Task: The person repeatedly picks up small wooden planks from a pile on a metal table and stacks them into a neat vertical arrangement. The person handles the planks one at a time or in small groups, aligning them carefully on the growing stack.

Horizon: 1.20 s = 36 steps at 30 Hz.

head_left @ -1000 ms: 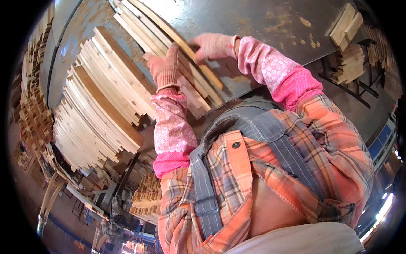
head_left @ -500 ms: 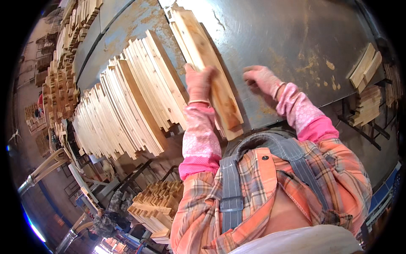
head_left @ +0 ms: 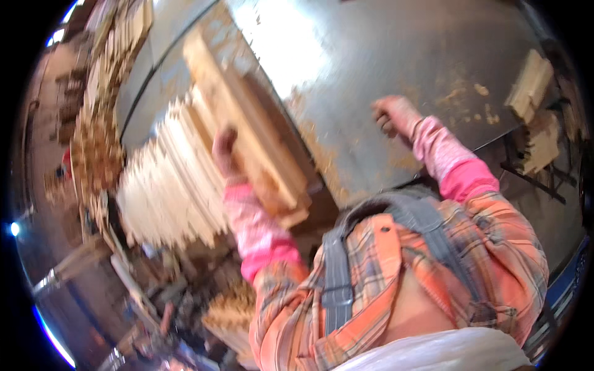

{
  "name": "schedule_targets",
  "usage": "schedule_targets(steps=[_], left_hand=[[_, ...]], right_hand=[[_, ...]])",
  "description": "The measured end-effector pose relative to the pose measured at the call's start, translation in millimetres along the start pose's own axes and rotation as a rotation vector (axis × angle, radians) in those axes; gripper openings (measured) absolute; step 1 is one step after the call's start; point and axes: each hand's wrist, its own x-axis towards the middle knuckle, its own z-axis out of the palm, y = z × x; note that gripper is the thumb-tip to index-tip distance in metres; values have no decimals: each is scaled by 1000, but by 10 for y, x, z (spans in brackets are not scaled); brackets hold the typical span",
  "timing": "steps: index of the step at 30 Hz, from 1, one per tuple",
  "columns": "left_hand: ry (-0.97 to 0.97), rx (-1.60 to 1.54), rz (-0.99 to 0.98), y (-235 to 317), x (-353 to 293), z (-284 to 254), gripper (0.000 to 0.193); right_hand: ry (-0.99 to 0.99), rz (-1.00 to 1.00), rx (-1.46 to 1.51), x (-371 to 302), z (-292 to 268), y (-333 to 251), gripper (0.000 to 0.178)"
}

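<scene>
My left hand (head_left: 228, 151) is closed at the left edge of a thick wooden board (head_left: 247, 133), blurred by motion. The board slants over the right end of a row of thin wooden strips (head_left: 173, 176) standing side by side on the metal table. More pale wood shows along the board's right side; whether it is held too, I cannot tell. Apart from the wood, my right hand (head_left: 398, 115) hangs over the bare table surface with its fingers curled in and nothing visible in them.
The metal table (head_left: 377, 55) has sawdust patches. Short wood pieces (head_left: 529, 86) lie at its right edge, with a stack of boards (head_left: 541, 145) on a rack beyond. Further stacks of wood (head_left: 96, 148) stand at the left, and another (head_left: 232, 312) lies below.
My left hand has moved left with the thick board, from the middle of the table to the row of strips. My right hand has shifted slightly right, its fingers now more curled.
</scene>
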Motion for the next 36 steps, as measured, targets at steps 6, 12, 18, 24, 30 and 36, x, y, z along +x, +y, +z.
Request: schedule_targets(steps=[6, 12, 18, 24, 30, 36], left_hand=[[368, 1337, -48, 315, -332, -416, 71], [439, 1937, -317, 48, -208, -99, 68], [232, 1739, 263, 68, 704, 696, 79], [-176, 1880, 342, -393, 2475, 2528, 94], [-361, 1916, 248, -935, 3414, 3461, 97], [-597, 1902, -32, -1135, 3609, 3611, 83]], right_hand=[[-64, -14, 7, -85, 32, -152, 20], [-104, 53, 63, 9, -152, -87, 25], [-271, 107, 39, -57, -265, -255, 21], [175, -459, -1052, 264, -650, -1059, 44], [662, -582, -1297, 516, -1695, -3224, 69], [893, -333, -1835, 1243, -2260, -4421, 65]])
